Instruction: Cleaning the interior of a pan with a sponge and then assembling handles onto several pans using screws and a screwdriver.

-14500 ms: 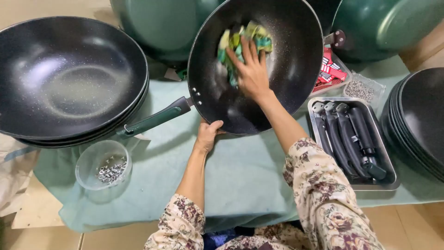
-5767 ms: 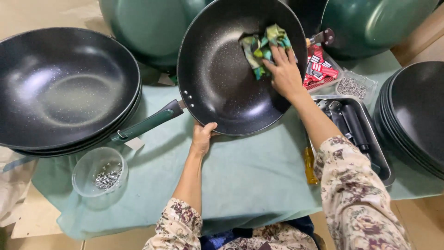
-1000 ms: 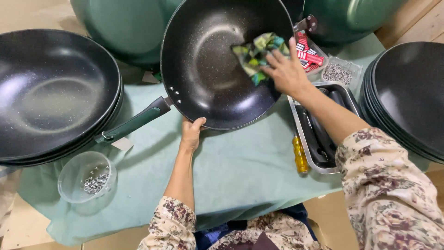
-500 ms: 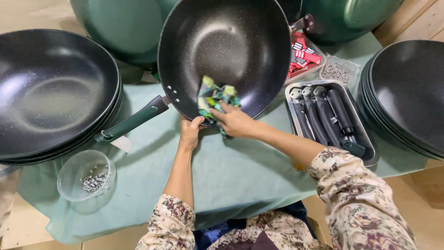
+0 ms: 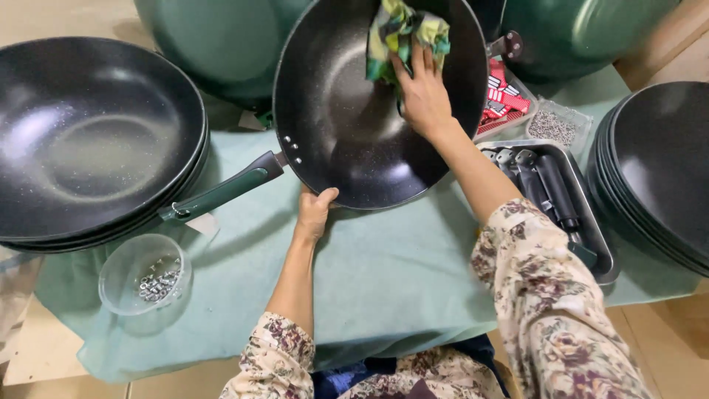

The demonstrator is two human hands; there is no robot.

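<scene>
A black wok [image 5: 347, 125] with a dark green handle [image 5: 221, 191] stands tilted on the green cloth, its inside facing me. My left hand [image 5: 314, 210] grips the wok's near rim from below. My right hand [image 5: 422, 92] presses a green and yellow rag [image 5: 399, 33] against the upper inside of the wok.
A stack of black woks [image 5: 88, 140] lies at the left, another stack [image 5: 657, 162] at the right. A metal tray [image 5: 602, 255] holds several black handles. A clear bowl [image 5: 144, 273] holds small metal parts. Green lids [image 5: 214, 44] stand behind. A red packet [image 5: 502, 100] and a small tub [image 5: 554, 127] sit at the back right.
My right hand has swept the rag from the wok's lower rim, near my left hand, up to its upper inside. The left hand keeps its grip on the rim.
</scene>
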